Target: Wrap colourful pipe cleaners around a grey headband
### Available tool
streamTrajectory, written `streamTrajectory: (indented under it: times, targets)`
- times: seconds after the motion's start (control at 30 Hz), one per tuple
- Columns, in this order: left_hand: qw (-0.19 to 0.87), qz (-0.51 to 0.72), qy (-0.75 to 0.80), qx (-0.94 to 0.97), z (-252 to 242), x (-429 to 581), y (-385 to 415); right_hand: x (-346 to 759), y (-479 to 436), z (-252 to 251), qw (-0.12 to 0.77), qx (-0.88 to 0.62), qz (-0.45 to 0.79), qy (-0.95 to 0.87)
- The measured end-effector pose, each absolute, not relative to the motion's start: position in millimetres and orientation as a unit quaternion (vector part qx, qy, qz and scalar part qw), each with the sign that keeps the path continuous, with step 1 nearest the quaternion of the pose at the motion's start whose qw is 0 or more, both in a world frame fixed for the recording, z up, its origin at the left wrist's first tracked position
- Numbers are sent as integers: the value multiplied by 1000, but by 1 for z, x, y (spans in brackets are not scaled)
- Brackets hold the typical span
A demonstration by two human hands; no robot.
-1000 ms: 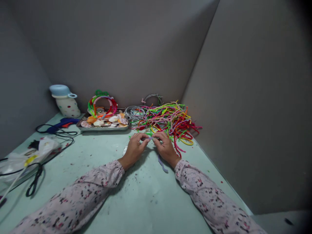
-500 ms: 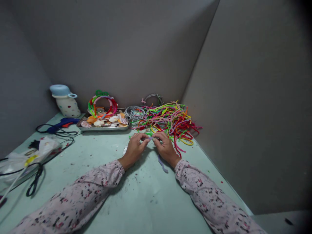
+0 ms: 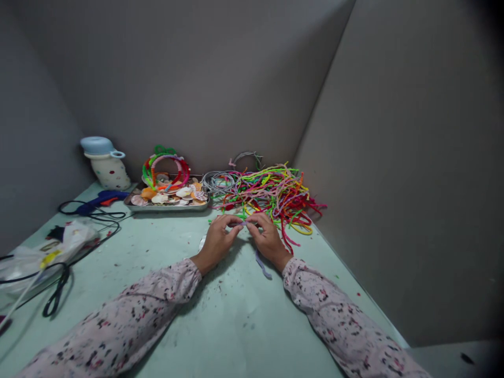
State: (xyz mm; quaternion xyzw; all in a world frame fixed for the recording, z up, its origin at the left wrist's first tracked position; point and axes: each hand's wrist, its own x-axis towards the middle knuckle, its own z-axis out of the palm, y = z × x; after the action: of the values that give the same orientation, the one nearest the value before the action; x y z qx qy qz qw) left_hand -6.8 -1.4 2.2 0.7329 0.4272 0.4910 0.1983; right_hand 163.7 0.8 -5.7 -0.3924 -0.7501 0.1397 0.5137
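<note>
Between my two hands is a purple pipe cleaner [image 3: 263,266], its loose end hanging below my right hand toward the table. My left hand [image 3: 221,237] pinches it between thumb and fingertips. Thumb and fingers of my right hand [image 3: 268,239] are closed on the same strip, the fingertips of both hands almost meeting. Just behind them a green pipe cleaner [image 3: 244,211] shows, partly hidden by the fingers. A large tangled pile of coloured pipe cleaners [image 3: 275,189] lies behind my right hand. By my left wrist a small whitish round thing [image 3: 202,242] is partly covered.
A metal tray [image 3: 169,209] of seashells [image 3: 185,192] stands at the back, with several fuzzy rings [image 3: 167,170] on it. Grey wire coils [image 3: 218,182] lie beside it. To the left are a bottle [image 3: 108,165], a blue tool [image 3: 98,202], black cable [image 3: 90,253] and a plastic bag [image 3: 76,236].
Both hands stay in nearly the same place, with the fingertips shifting very slightly on the purple pipe cleaner. Nothing else has visibly moved.
</note>
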Motion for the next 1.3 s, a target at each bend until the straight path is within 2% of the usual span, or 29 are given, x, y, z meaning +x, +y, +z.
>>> streamTrajectory:
  times: [1.3]
  targets:
    - [181, 490, 434, 734, 3, -7, -3, 163, 1, -6, 518, -390, 145, -747]
